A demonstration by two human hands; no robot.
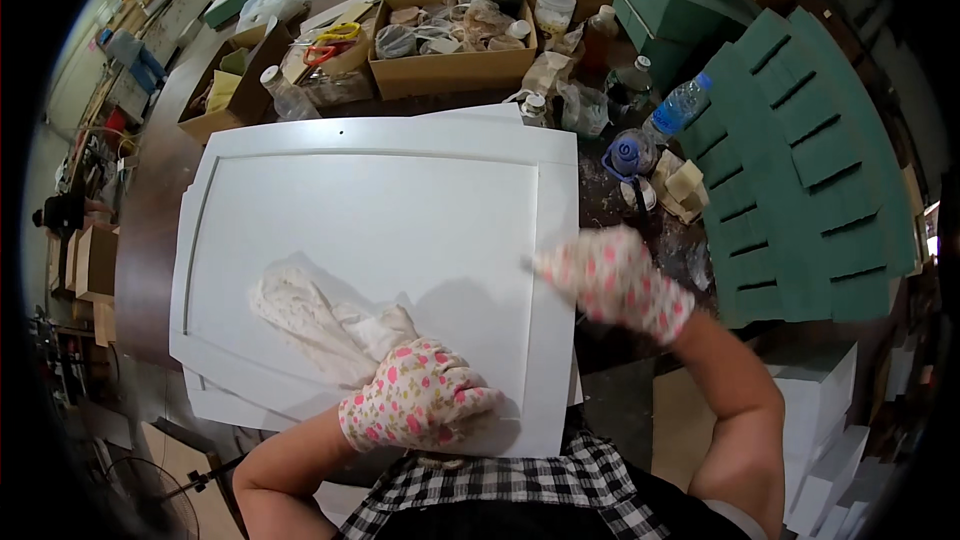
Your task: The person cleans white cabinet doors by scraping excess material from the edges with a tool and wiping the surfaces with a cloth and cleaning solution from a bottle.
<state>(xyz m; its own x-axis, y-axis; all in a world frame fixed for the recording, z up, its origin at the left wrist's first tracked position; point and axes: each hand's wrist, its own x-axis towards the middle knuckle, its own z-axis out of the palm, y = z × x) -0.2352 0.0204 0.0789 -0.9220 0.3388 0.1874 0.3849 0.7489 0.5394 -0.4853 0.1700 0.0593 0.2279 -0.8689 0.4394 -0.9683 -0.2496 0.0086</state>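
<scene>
Here, the left hand [418, 397] grips a crumpled cream cloth [320, 318] on the flat white panel [400, 200]; the right hand [618, 280] pinches a small thin tool.

Cardboard boxes [455, 65] of clutter, blue-capped plastic bottle [678, 106], green foam blocks [800, 170] beyond.

panel [400, 200]: lies flat on the table [160, 210], at centre
cloth [320, 325]: on the panel, toward 7 o'clock
left hand [415, 400]: on the panel at 6 o'clock, touching the cloth
right hand [615, 280]: at the panel's 3 o'clock edge
cardboard box [450, 65]: behind the panel, 12 o'clock
bottle [680, 105]: at 2 o'clock
</scene>
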